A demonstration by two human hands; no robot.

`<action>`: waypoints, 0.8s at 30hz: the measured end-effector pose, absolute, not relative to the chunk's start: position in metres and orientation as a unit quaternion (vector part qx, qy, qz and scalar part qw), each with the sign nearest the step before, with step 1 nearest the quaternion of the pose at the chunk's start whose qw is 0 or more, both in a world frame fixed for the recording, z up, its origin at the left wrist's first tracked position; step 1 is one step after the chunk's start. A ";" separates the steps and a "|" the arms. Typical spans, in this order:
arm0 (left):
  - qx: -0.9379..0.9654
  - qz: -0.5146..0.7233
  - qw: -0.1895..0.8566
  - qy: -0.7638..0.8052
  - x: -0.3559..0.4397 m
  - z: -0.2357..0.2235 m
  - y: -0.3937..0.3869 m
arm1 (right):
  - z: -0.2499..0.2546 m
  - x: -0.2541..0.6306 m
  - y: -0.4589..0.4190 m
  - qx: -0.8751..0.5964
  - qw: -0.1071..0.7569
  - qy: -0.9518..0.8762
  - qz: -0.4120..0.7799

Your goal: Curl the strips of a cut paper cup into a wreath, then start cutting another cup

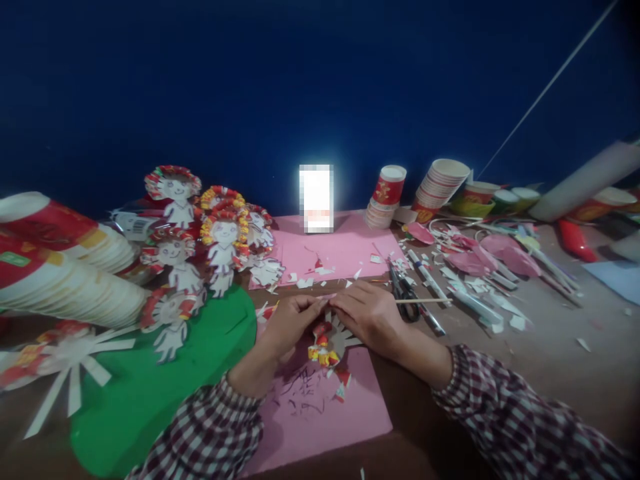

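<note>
My left hand (294, 328) and my right hand (373, 319) meet above a pink sheet (345, 420), fingers closed on a cut paper cup (345, 339). Straight white strips fan out from the cup on the right; on its near side, other strips are rolled into red and yellow curls. Both hands' fingertips pinch at its far edge, where the strip between them is mostly hidden. A thin wooden stick (425, 301) sticks out to the right past my right hand; its other end is out of sight. A red-and-white scrap (342, 385) lies just below the cup.
Several paper dolls with curled cup rims (223, 240) stand at left beside a green sheet (200, 380). Stacked paper cups (75, 280) lean at far left, more cups (440, 183) at the back. Scissors (404, 290), a marker (427, 277) and paper scraps (475, 300) lie right.
</note>
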State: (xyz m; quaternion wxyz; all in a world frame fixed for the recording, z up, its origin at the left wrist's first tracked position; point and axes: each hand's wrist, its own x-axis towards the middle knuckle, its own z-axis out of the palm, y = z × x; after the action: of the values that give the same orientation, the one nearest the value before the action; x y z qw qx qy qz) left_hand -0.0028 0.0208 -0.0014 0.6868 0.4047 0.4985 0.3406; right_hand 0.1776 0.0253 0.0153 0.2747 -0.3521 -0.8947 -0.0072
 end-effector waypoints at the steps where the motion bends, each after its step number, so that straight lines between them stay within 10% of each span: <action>1: 0.404 0.336 0.687 0.502 -0.003 -0.001 0.021 | 0.015 0.178 0.025 -0.353 0.273 -0.895 -0.006; 24: 0.381 0.364 0.691 0.495 -0.003 0.006 0.023 | 0.016 0.175 0.023 -0.379 0.268 -0.886 0.002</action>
State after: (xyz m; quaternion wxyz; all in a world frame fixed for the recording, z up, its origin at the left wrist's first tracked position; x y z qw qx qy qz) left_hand -0.0031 0.0231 0.0061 0.6910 0.3809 0.4947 0.3643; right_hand 0.1754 0.0230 0.0157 0.2678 -0.3793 -0.8857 0.0017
